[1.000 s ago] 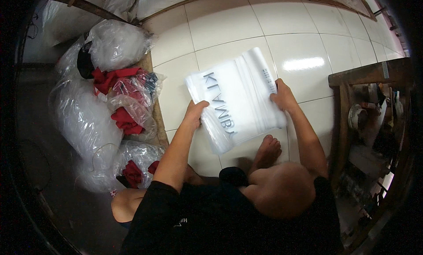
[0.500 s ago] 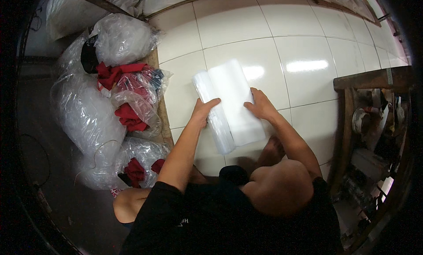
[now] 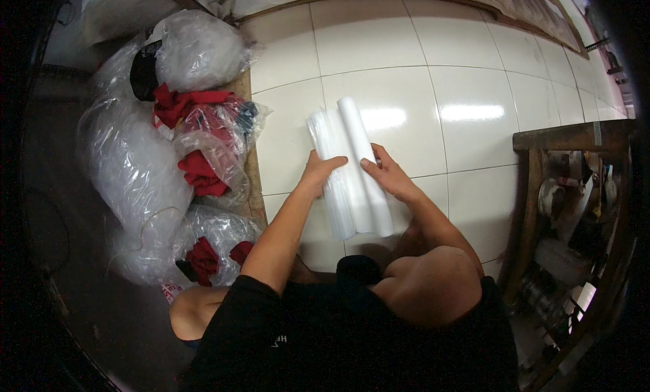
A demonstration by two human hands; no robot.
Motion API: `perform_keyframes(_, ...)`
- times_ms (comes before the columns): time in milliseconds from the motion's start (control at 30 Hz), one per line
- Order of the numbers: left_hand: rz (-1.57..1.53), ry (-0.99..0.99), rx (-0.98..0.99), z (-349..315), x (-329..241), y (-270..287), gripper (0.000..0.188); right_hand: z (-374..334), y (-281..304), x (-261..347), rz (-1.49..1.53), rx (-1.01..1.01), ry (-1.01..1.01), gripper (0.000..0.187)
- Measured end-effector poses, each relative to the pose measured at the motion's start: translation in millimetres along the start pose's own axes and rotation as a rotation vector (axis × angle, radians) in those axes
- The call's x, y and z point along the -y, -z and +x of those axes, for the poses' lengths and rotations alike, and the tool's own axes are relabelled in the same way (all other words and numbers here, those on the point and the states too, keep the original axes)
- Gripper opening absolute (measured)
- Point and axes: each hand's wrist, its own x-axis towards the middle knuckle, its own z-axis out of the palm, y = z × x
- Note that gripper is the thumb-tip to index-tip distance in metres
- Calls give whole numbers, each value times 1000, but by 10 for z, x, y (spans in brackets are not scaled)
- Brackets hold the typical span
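- A bent bare knee [image 3: 440,284] lies on the near right of a stack of translucent white plastic sheets [image 3: 345,182], whose right side curls into a smooth roll.
- The left hand [image 3: 317,174] is partly closed, thumb pressing the layered left part, other fingers mostly hidden.
- The right hand [image 3: 393,179], half curled, grips the rolled edge between thumb and fingers; the stack lies between both hands.
- Left, a crinkled clear plastic bag [image 3: 227,223] shows dark red fabric [image 3: 203,256].
- Right, a dark wooden rack [image 3: 575,136] holds assorted items, too dim to tell.
- Glossy white floor tiles [image 3: 474,87] stretch beyond to a brown far edging.
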Motion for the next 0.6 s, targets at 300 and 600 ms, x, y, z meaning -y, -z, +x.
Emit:
perform_keyframes(300,207,-370,-225,-374,-547,-476,62,-210,242,403,-166,-360,176,48)
perform_keyframes(600,72,-789,-221,-449,-257,-831,84,-438,567,539,11,-392,498,80)
